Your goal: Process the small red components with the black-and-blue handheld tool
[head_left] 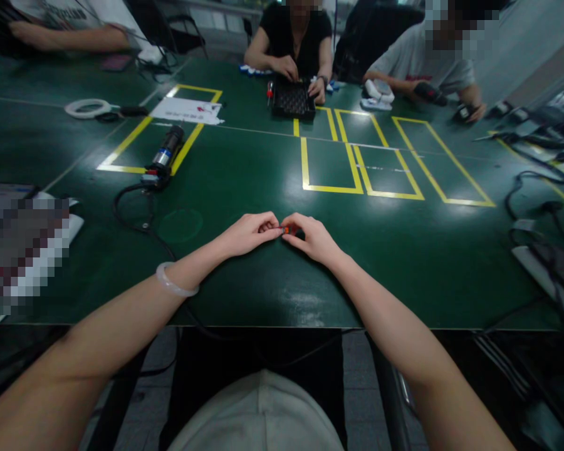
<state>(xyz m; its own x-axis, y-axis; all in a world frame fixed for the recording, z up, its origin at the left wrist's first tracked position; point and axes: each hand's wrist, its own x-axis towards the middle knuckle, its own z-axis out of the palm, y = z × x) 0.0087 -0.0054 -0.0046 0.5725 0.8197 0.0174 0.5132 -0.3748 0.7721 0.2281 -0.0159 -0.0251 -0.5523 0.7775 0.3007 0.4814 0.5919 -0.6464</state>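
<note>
Both hands meet just above the green table (pixel 244 285), straight in front of me. Between the fingertips is a small orange-and-dark part (pixel 286 230), too little of it showing to name its kind. My left hand (pixel 252 233) pinches its left end with thumb and forefinger, the other fingers curled. From the other side my right hand (pixel 313 237) grips it between thumb and curved fingers. A pale bangle (pixel 176 282) circles my left wrist.
Left of centre lies a black cylindrical tool (pixel 167 150) with a cable running toward me. A white sheet (pixel 188 111), a white ring (pixel 87 109) and yellow tape outlines lie farther back. Opposite, a person handles a black tray (pixel 294 100). Cables and a device (pixel 548 275) are at right.
</note>
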